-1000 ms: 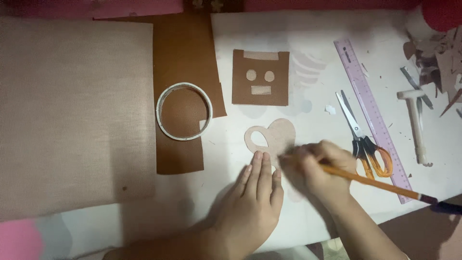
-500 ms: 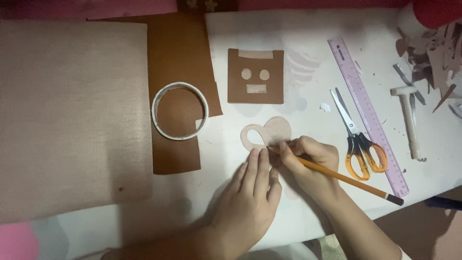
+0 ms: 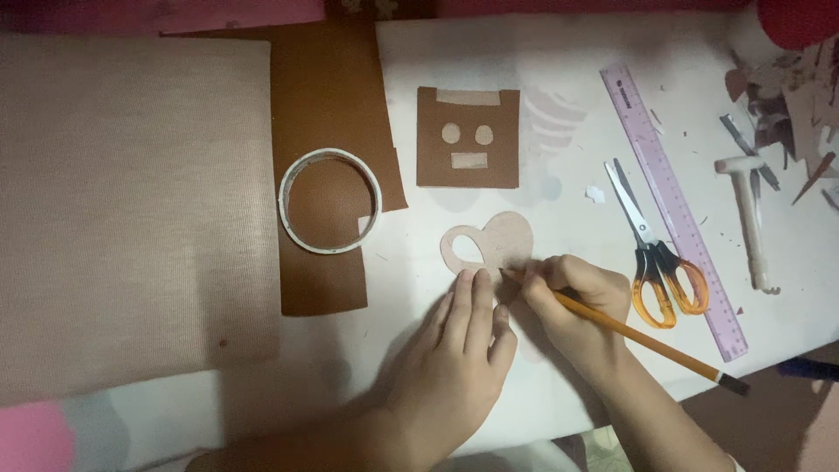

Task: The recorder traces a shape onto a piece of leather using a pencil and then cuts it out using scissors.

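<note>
Orange pencil [image 3: 647, 336] sits pinched in the right hand [image 3: 577, 306], tip on the pale pink heart-shaped paper piece [image 3: 502, 240]. Left hand [image 3: 454, 358] lies flat, fingers together, holding that piece down. Farther up lies a brown square card [image 3: 468, 140].

1 camera on the person's head looks straight down, close above the white table [image 3: 559, 52], right over the scissors [image 3: 655, 249].

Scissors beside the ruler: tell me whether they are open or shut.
Shut. The scissors lie flat on the white table, blades together in one line and the orange handle loops side by side, next to the purple ruler.
</note>
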